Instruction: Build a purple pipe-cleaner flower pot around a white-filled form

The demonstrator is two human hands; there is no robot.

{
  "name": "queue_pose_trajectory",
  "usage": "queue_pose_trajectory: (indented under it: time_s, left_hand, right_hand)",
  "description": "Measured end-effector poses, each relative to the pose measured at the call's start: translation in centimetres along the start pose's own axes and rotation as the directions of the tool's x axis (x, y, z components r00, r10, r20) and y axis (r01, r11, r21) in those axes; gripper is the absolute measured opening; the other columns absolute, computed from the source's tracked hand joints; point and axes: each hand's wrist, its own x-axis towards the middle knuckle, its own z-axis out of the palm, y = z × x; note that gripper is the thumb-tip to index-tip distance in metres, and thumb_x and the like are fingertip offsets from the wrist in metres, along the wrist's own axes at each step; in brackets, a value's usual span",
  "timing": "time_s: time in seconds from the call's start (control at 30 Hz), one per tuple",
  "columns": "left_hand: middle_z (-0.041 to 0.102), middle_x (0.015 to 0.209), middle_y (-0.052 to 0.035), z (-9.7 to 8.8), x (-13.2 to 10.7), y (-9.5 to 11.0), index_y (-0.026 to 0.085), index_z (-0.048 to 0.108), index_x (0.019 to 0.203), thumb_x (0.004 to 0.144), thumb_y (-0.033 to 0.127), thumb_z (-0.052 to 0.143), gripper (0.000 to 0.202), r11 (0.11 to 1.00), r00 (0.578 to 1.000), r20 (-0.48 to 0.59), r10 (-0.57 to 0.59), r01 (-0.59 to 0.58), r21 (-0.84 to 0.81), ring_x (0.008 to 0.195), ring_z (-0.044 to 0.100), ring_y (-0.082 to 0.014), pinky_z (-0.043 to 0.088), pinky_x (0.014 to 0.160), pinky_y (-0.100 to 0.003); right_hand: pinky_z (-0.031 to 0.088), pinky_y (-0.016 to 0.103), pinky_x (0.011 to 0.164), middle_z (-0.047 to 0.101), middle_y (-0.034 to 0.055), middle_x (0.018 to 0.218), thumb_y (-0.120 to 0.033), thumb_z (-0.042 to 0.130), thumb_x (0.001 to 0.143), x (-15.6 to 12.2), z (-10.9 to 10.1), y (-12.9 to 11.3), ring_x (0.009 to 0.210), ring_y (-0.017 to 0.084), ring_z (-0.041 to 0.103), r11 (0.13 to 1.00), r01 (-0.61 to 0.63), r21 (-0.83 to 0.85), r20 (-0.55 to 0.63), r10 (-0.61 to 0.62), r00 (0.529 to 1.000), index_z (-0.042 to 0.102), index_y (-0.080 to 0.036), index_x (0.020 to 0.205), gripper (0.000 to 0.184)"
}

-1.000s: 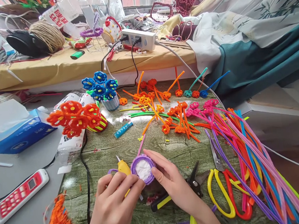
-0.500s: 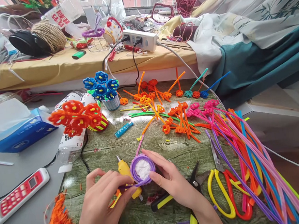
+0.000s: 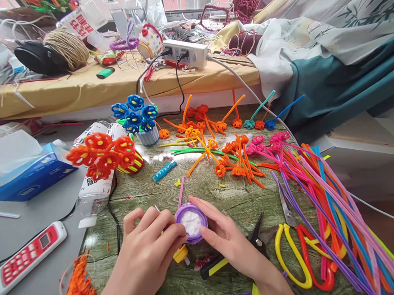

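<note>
A small round pot point(image 3: 190, 223) wrapped in purple pipe cleaner, with white stuffing inside, sits near the front of the table. My right hand point(image 3: 219, 231) grips it from the right, thumb at the near rim and fingers round the far side. At its left edge my left hand point(image 3: 152, 240) is closed in a pinch on the purple pipe cleaner that goes round the rim; the loose end is hidden by the fingers. A pink pipe cleaner point(image 3: 181, 191) sticks out behind the pot. The yellow glue gun point(image 3: 180, 254) lies mostly covered under my left hand.
Black-and-yellow pliers point(image 3: 257, 242) and scissors point(image 3: 290, 219) lie to the right, beside a bundle of pipe cleaners point(image 3: 349, 204). Orange flowers point(image 3: 237, 149) are spread behind. Pots of orange flowers point(image 3: 131, 165) and blue flowers point(image 3: 147, 135) stand back left, near a bottle point(image 3: 94, 190).
My left hand has moved right and up, bringing its pinch against the pot's left edge. The purple strand that stretched out to the left is now hidden. My right hand keeps its grip.
</note>
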Motion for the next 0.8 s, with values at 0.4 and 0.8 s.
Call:
queue_pose_trajectory:
  time_s: [0.4, 0.8]
  left_hand:
    - [0.062, 0.075, 0.0042, 0.3, 0.1, 0.2, 0.025, 0.06, 0.081, 0.105, 0.024, 0.045, 0.03, 1.0, 1.0, 0.001, 0.026, -0.026, -0.004, 0.071, 0.045, -0.0165, 0.028, 0.086, -0.036]
    - [0.061, 0.076, 0.0047, 1.1, -0.4, 0.2, 0.026, 0.062, 0.084, 0.103, 0.025, 0.05, 0.023, 0.996, 1.0, 0.002, 0.004, -0.004, -0.087, 0.074, 0.047, -0.0161, 0.028, 0.087, -0.036]
  right_hand:
    - [0.023, 0.043, 0.129, 0.03, 0.0025, 0.171, -0.039, 0.067, 0.096, 0.0, 0.4, 0.7, 0.159, 0.023, 0.024, 0.993, 0.0, 0.117, 0.048, -0.006, 0.999, 0.044, -0.032, 0.156, 0.064]
    - [0.043, 0.047, 0.116, 0.054, 0.0109, 0.155, -0.028, 0.08, 0.079, -0.1, 3.2, 1.6, 0.139, 0.03, 0.055, 0.967, -0.144, -0.212, -0.257, 0.087, 0.962, 0.031, -0.027, 0.153, 0.088]
